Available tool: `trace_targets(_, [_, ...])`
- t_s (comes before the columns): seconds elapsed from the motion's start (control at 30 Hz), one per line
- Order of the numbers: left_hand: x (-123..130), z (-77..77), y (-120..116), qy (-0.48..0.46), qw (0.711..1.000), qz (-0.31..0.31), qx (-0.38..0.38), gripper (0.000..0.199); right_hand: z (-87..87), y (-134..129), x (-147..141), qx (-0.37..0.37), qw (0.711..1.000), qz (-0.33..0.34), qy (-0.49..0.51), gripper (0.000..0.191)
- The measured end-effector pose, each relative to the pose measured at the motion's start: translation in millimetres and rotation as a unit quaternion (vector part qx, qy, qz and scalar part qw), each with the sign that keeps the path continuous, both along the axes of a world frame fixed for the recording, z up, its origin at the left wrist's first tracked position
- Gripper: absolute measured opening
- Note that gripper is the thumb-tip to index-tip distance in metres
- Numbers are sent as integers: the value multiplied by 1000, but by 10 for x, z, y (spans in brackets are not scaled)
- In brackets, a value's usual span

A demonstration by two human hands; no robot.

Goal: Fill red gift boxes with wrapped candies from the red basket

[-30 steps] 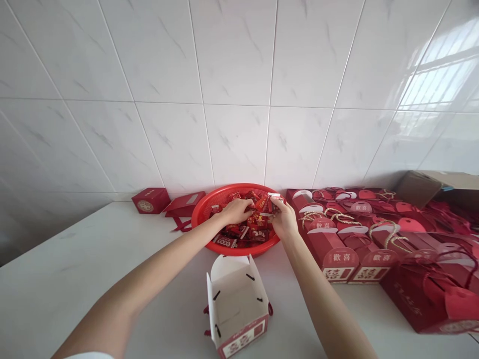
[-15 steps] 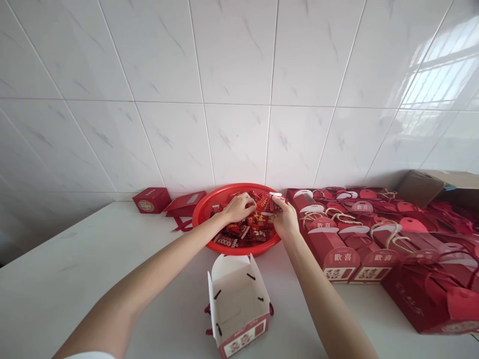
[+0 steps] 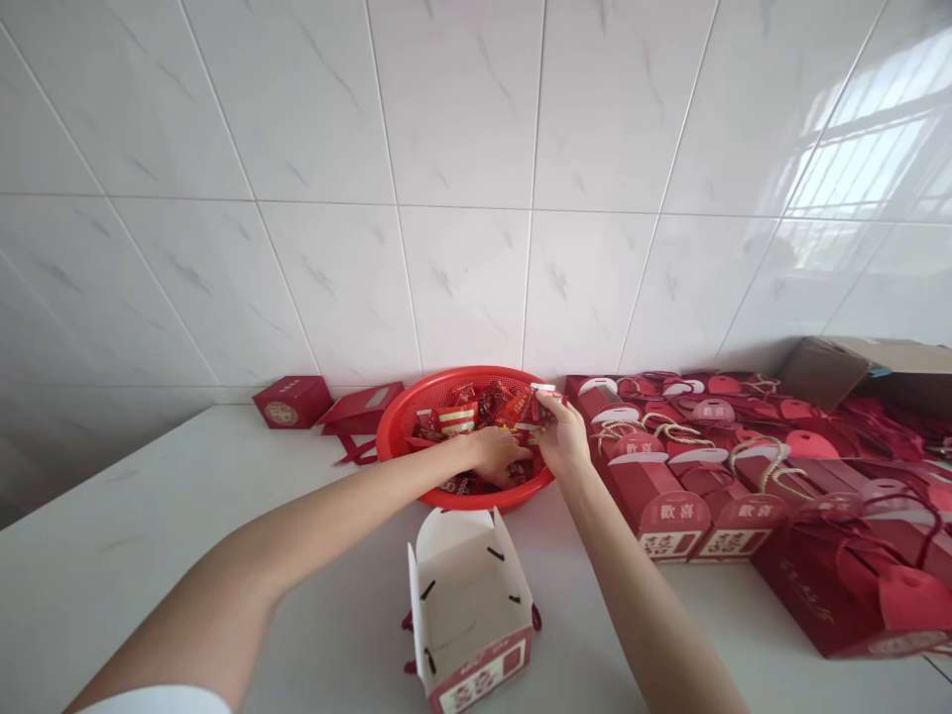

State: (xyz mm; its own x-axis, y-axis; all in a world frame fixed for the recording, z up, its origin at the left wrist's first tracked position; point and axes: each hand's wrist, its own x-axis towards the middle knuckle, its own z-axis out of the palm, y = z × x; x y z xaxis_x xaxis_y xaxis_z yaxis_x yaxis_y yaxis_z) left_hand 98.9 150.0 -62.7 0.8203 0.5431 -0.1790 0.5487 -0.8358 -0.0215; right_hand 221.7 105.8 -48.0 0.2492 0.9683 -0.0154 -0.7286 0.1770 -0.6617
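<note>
A red plastic basket [image 3: 394, 421] full of small wrapped sweets [image 3: 457, 418] stands against the wall. My left hand [image 3: 500, 454] reaches down into it, its fingertips among the sweets; whether they hold one is hidden. At the basket's right rim, my right hand [image 3: 561, 431] is closed on red and white wrapped sweets [image 3: 546, 391]. In front of the basket, an open white-lined box [image 3: 468, 595] with red printed sides stands with its flaps up, and only dark cord ends show inside.
Rows of red gift boxes [image 3: 673, 496] with rope handles fill the right side. A cardboard box [image 3: 833, 372] sits behind them. At the left back are a small red box [image 3: 293, 402] and a flat red one [image 3: 364, 405], near the tiled wall.
My left hand has moved down and right, deeper into the sweets, uncovering a striped packet behind it. My right hand keeps its hold at the rim. The view has shifted slightly.
</note>
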Motion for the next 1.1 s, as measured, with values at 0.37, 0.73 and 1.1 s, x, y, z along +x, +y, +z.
trace_targets(0.37, [61, 84, 91, -83, 986, 88, -112, 11, 5, 4, 15, 5, 1000, 7, -1, 19])
trace_targets(0.73, [-335, 322, 271, -285, 922, 222, -142, 23, 29, -34, 9, -5, 1000, 7, 5, 17])
trace_targets(1.1, [-309, 307, 345, -511, 818, 165, -208, 24, 0, -22, 7, 10, 1000, 13, -5, 17])
